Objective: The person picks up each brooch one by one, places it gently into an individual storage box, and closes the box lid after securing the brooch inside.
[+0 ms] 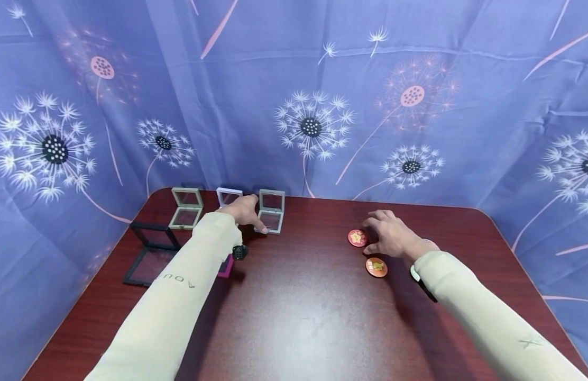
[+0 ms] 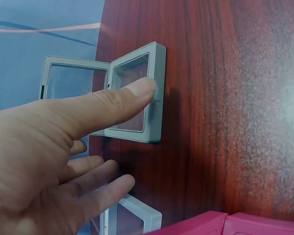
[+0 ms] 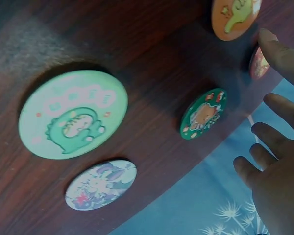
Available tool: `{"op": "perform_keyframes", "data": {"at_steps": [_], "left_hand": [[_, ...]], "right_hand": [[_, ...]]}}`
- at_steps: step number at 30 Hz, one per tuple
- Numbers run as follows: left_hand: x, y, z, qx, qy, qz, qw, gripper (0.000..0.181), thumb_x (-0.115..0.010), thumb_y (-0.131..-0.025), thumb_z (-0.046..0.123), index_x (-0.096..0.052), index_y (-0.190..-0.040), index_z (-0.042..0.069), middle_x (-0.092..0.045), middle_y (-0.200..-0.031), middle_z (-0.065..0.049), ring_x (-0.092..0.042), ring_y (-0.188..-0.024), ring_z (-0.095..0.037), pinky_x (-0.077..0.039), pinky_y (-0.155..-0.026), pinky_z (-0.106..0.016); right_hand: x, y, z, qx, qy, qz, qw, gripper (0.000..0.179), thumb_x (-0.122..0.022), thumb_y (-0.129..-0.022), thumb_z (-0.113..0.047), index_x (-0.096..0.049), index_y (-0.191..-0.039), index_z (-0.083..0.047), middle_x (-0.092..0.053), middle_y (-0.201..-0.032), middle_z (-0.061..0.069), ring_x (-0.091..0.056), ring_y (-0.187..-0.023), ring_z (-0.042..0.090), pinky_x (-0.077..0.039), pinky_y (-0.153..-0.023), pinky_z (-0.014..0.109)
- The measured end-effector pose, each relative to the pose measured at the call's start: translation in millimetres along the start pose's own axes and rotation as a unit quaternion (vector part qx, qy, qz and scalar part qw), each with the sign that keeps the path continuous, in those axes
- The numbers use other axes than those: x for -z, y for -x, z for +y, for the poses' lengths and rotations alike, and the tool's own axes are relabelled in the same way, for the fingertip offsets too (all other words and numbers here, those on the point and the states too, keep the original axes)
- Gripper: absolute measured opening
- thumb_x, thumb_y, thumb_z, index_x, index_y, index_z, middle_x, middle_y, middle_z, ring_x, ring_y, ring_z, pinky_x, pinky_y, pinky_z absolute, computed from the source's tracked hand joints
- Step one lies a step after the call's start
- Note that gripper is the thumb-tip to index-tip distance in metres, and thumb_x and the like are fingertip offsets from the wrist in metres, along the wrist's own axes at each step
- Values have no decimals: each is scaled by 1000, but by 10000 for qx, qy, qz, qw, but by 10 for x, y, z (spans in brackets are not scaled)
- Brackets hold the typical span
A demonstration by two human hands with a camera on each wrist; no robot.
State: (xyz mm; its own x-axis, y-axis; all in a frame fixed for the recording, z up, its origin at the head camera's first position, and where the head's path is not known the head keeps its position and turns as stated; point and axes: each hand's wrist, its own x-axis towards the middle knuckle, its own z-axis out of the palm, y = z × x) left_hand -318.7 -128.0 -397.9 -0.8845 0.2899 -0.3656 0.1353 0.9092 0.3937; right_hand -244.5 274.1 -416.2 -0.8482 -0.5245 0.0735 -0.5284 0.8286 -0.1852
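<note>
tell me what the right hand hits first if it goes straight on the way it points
Probably the round red badge, just ahead of the right hand, though how high the hand is above the table is unclear.

Blue cloth (image 1: 246, 116), creased and printed with white and pink dandelions (image 1: 310, 127), hangs behind a dark reddish-brown bench (image 1: 313, 254). The bench has wood grain, rounded far corners and a pale glare (image 1: 313, 328) toward its near side.

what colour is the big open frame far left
Black; the frame shows best in the head view.
</note>
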Motion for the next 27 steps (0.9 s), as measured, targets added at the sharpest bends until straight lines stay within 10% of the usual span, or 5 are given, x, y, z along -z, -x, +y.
{"op": "perform_keyframes", "data": {"at_steps": [27], "left_hand": [[-107, -36, -29, -215, -157, 58, 9996, 82, -92, -83, 34, -57, -144, -8, -49, -151, -27, -44, -142, -40, -43, -116, -44]], "right_hand": [[-132, -43, -39, -413, -449, -169, 9980, 60, -93, -83, -29, -69, -129, 0, -55, -143, 32, -45, -134, 53, -41, -106, 71]]}}
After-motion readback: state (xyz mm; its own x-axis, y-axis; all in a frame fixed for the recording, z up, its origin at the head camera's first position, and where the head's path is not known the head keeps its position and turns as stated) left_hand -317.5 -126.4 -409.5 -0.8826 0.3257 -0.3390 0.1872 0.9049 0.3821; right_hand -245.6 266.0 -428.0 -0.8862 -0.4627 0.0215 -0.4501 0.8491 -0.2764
